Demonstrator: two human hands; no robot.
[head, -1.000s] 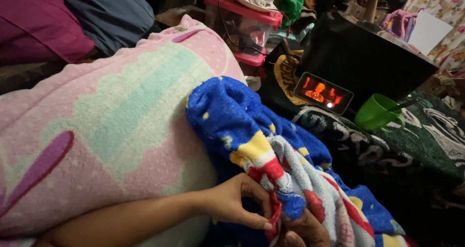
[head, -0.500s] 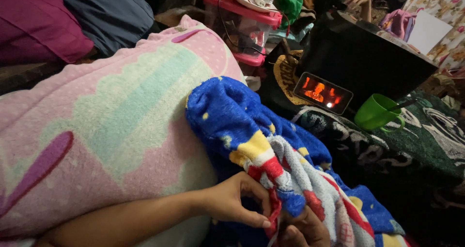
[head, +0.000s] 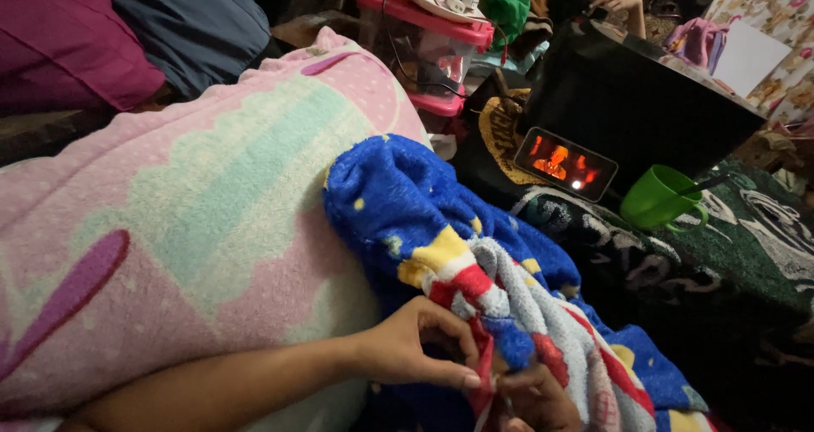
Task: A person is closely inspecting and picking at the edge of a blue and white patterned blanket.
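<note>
Fleece fills the lower middle of the view: a blue blanket (head: 407,211) with yellow dots and red, white and yellow stripes, bunched over a pink blanket (head: 170,228) that bears a pale green scalloped band and a purple shape. The left hand (head: 415,347) reaches in from the lower left, its fingers (head: 462,379) pinched on the red edge of the blue blanket. The right hand (head: 530,398) sits just beside it at the bottom edge, half under the cloth; its fingers look curled at the same edge, though whether they grip it cannot be told.

Beyond the blankets, a clear box (head: 420,55) with a pink lid stands at the top middle, with a white object and cables on top. To its right a black box (head: 644,101) has a small glowing orange screen (head: 564,162) leaning against it. A green cup (head: 657,199) with a dark stick in it stands just beside the screen on a dark patterned cloth (head: 746,254). White card (head: 750,55) lies at the far right.
</note>
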